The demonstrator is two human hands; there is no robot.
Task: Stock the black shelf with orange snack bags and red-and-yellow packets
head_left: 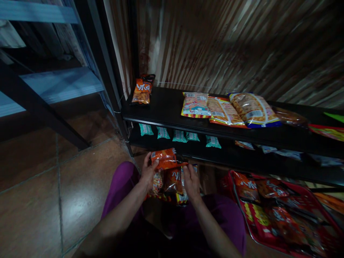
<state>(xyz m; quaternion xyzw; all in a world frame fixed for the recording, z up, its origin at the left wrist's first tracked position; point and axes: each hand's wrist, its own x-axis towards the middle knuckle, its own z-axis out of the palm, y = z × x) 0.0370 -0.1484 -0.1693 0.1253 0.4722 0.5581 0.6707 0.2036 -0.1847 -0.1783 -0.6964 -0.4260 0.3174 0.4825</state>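
Note:
My left hand (148,170) grips the left end of an orange snack bag (164,157), thumb on top. At the bag's other end, the fingers of my right hand (191,181) close on its narrow edge. Below the held bag, between my knees, lie more snack packets, among them an orange-brown bag (173,180) with white lettering and a multicoloured packet (158,181). What these packets rest on is hidden.
A black shelf (163,104) holds an orange bag (142,90) at its left end and larger snack bags (254,109) further right. Small teal packets (179,136) line the lower shelf. A red basket (236,193) of snack bags stands at right; a dark metal frame (48,107) rises at left.

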